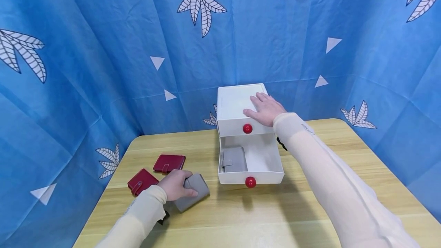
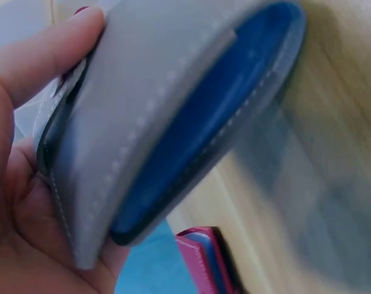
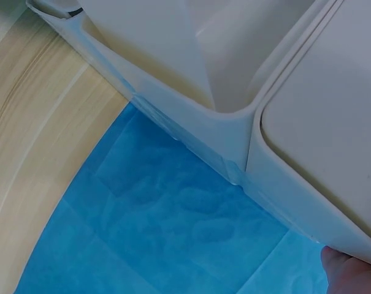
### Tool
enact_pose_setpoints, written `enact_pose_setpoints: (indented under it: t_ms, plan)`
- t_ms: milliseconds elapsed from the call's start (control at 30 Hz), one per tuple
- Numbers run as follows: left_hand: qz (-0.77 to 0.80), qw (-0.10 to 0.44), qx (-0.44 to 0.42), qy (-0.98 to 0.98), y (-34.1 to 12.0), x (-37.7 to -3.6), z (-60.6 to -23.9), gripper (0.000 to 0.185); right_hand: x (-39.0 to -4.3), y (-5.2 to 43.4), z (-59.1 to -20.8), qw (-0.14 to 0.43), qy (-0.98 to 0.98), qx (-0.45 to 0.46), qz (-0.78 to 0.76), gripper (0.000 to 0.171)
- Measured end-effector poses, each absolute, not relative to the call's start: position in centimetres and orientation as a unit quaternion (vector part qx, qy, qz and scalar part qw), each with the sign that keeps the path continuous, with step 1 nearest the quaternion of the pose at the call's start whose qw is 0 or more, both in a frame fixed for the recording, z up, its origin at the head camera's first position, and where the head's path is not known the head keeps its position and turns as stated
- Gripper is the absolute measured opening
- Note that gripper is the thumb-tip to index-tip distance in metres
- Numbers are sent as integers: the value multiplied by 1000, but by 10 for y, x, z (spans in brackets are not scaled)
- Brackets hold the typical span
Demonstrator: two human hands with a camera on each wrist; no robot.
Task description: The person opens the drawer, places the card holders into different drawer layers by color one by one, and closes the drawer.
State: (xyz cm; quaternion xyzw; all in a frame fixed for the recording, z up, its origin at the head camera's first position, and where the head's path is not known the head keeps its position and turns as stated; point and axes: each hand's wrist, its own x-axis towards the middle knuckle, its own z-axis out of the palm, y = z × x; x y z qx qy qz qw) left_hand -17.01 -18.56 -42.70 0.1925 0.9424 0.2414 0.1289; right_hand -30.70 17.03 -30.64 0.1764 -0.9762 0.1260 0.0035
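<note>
My left hand (image 1: 176,185) grips a grey wallet (image 1: 197,193) over the table, left of a small white drawer box (image 1: 231,100). In the left wrist view, thumb and fingers lie on either side of this wallet (image 2: 130,92), and a blue lining shows in its open edge. My right hand (image 1: 266,109) rests on the box top with fingers fairly straight; only a bit of that hand (image 3: 355,277) enters the right wrist view. The lower drawer (image 1: 229,178) is pulled out. Inside it, against the left side, lies another grey wallet (image 1: 235,160).
Two red wallets lie on the wooden table (image 1: 241,225) by my left hand: one (image 1: 169,162) behind it, the other (image 1: 142,181) to its left. The upper drawer, with a red knob (image 1: 247,128), is closed. A blue patterned curtain (image 1: 275,30) hangs behind the table.
</note>
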Motion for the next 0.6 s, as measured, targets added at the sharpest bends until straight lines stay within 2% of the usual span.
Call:
enact_pose_setpoints:
  t_ms: [167,467,600]
  plan:
    - [300,129,160,932,-188,-173,-435,37,-307,171,-307,6,-976,179,125,83]
    - [385,120,96,910,-189,-173,-450,57,-309,172,-308,7,-975,183,122,84]
    - [421,123,81,895,-189,-171,-456,55,-309,173,-308,8,-975,184,122,84]
